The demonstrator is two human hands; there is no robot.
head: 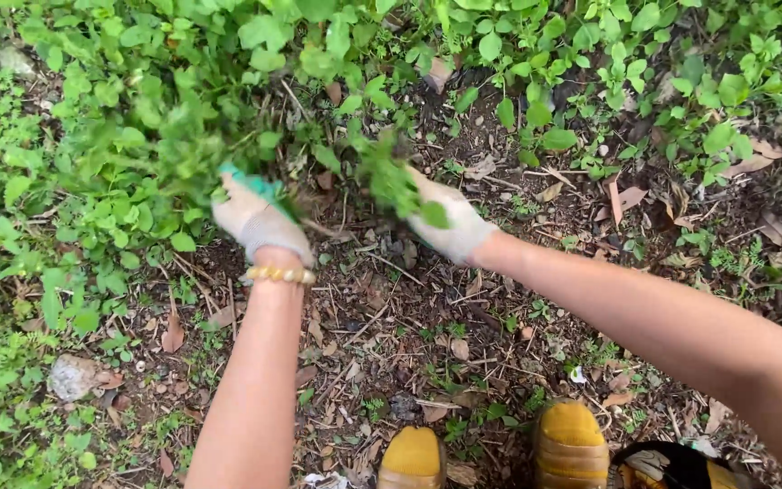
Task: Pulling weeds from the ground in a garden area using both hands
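Soft, even daylight, faint shadows (motion blur around the gloved hands)

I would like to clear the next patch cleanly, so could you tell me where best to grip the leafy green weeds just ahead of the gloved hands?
Probably low on the stems, where the leafy green weeds meet the bare soil, coming from the cleared near side. The leaves spread wide and loose on top, so they would likely tear. Both the left gloved hand and right gloved hand already clutch bunches.

One head-worn camera looks steeply down, close over the weedy ground (391,335), forearms reaching away from it.
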